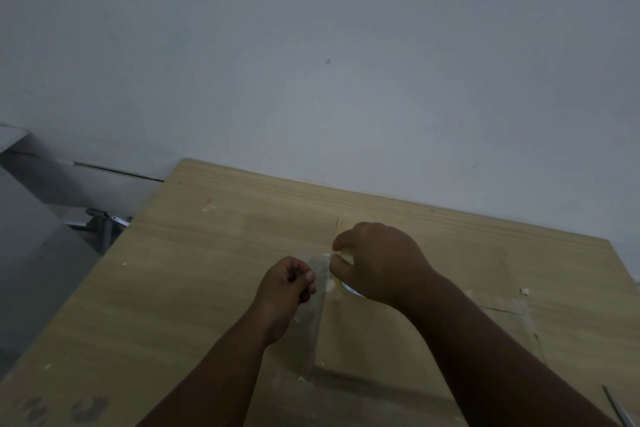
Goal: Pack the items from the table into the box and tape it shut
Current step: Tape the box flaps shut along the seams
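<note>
Box (398, 333) closed and flat on table (194, 253), directly beneath right hand (381, 262) and just right of left hand (285, 282). Grips roll (343, 257) with right hand, thumb and curled fingers wrapped round it, so that only a pale yellow sliver shows between thumb and forefinger, plus a bit of whitish rim under the palm. Holds it over box's left edge, nearer the far corner than the near one. Pinches free end of tape (320, 274) with left hand, thumb pressed against curled fingers, back of hand up. Clear strip pulled short between the two hands, which sit close together without touching. Clear band also down box's left side, from the hands toward the near corner; stuck down or loose, cannot tell. Forearms reaching in from the near side, the right one crossing over box's top. Older tape patches and a thin slit on box's top, out to the right of right forearm. Small pale scraps on table, up and left of left hand; dark smudges well below and left of it. Thin metal tool (618, 407), kind unclear, at the near edge, well right of right arm. Grey wall (346, 45) beyond both hands, past table's far edge.
</note>
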Action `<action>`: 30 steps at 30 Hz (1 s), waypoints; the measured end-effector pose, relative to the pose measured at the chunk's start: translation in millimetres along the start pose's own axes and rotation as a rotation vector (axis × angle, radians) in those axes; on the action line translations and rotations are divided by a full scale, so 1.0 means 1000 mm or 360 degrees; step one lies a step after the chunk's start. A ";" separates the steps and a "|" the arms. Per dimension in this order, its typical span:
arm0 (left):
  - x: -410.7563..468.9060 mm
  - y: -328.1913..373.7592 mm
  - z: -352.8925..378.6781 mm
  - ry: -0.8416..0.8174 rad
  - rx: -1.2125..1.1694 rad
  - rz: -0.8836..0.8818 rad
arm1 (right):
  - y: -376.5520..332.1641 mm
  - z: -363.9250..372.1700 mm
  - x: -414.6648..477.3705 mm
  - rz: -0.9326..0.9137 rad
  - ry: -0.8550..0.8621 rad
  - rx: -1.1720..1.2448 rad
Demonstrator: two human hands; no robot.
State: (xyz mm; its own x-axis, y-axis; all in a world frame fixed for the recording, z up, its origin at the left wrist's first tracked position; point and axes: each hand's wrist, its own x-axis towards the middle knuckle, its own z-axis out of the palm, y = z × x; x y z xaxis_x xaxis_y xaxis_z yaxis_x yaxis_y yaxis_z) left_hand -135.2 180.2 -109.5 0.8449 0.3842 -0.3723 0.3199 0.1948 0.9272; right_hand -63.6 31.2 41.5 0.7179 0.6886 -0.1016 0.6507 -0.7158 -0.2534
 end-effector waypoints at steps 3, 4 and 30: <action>0.000 -0.004 0.003 -0.0017 -0.0017 0.0023 | -0.005 -0.001 0.003 -0.0003 -0.0012 -0.0062; 0.000 -0.005 0.004 -0.0014 -0.0029 0.0034 | -0.006 -0.001 0.003 0.0005 -0.0017 -0.0084; -0.006 0.008 -0.003 0.0144 -0.0028 0.0377 | 0.007 -0.007 0.000 0.0145 0.0043 0.0085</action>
State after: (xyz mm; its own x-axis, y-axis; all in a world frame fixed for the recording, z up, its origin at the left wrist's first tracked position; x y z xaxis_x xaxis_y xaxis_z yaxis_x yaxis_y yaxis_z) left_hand -138.6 182.2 -100.2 0.8533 0.5001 -0.1476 0.1093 0.1052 0.9884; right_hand -57.3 25.1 45.9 0.7804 0.6172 -0.1007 0.5688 -0.7675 -0.2955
